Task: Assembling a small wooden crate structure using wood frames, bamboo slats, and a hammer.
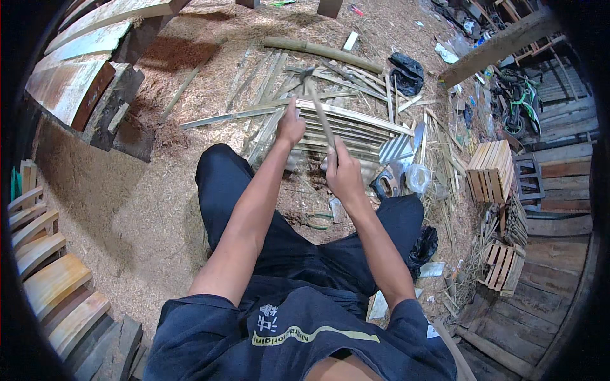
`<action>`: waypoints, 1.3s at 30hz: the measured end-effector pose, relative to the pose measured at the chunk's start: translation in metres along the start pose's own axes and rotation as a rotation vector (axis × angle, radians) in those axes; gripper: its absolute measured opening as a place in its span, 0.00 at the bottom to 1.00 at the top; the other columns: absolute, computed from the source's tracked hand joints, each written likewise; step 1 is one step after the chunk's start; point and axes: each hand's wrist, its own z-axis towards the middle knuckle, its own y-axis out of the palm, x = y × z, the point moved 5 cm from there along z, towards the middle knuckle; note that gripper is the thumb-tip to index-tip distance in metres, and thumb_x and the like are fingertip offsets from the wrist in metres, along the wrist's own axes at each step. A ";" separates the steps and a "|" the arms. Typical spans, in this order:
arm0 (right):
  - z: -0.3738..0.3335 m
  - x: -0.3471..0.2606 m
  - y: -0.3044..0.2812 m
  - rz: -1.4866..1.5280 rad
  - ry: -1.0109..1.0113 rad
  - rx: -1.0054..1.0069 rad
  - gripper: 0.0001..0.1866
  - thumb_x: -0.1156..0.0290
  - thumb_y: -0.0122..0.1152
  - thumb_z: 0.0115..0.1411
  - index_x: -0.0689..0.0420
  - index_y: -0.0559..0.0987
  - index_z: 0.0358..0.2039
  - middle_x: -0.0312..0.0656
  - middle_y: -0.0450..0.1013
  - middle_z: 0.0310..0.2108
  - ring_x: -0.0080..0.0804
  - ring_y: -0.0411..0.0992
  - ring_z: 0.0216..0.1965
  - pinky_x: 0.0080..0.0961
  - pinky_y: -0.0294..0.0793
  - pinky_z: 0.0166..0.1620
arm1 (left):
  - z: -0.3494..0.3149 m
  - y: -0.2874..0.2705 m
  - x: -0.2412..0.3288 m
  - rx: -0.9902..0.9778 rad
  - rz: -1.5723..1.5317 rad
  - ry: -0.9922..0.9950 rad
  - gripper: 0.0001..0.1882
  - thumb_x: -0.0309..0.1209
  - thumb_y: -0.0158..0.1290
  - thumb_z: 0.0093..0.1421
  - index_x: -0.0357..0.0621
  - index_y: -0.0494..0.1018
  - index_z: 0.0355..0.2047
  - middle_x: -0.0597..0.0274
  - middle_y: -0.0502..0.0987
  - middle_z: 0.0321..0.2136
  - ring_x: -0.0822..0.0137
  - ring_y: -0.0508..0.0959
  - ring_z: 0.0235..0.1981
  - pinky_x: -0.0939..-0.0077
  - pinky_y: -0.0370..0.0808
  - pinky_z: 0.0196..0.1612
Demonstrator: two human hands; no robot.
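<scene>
My right hand (345,170) is wrapped round the wooden handle of a hammer (323,117), whose dark head points away from me. Just left of the hammer, my left hand (291,130) is closed at the far edge of a slatted wooden crate (346,134). Its fingertips press together by the top slat; anything small between them is too small to make out. The crate lies on the ground between my knees, made of thin parallel pale strips. Beside its right end are a hand saw (387,180), a piece of corrugated metal (396,150) and a clear plastic bag (417,178).
Loose wood strips (270,76) and a bamboo pole (323,53) lie beyond the crate on shavings. A black plastic bag (406,74) sits at the far right. Finished-looking slatted crates (490,170) stand to the right, stacked timber (73,89) to the left, and a green motorbike (525,105) farther back.
</scene>
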 end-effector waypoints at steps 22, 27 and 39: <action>-0.009 0.009 0.001 0.009 0.154 -0.046 0.19 0.66 0.48 0.69 0.59 0.72 0.57 0.62 0.75 0.27 0.61 0.76 0.31 0.47 0.72 0.35 | 0.000 0.004 -0.002 -0.010 0.040 -0.058 0.38 0.28 0.47 0.56 0.60 0.55 0.69 0.43 0.71 0.57 0.43 0.73 0.56 0.55 0.69 0.58; -0.007 0.011 0.000 0.036 0.165 -0.024 0.19 0.65 0.48 0.70 0.60 0.72 0.57 0.61 0.75 0.27 0.62 0.76 0.31 0.48 0.72 0.33 | -0.004 0.001 0.004 -0.033 -0.010 -0.034 0.39 0.27 0.47 0.55 0.63 0.54 0.69 0.46 0.69 0.60 0.45 0.71 0.58 0.56 0.68 0.60; -0.022 0.053 0.033 0.534 0.358 0.015 0.19 0.63 0.46 0.72 0.58 0.71 0.57 0.38 0.68 0.20 0.23 0.69 0.21 0.24 0.67 0.20 | -0.004 0.003 -0.004 0.078 -0.070 0.101 0.38 0.29 0.48 0.56 0.61 0.55 0.69 0.41 0.74 0.53 0.40 0.75 0.51 0.53 0.72 0.54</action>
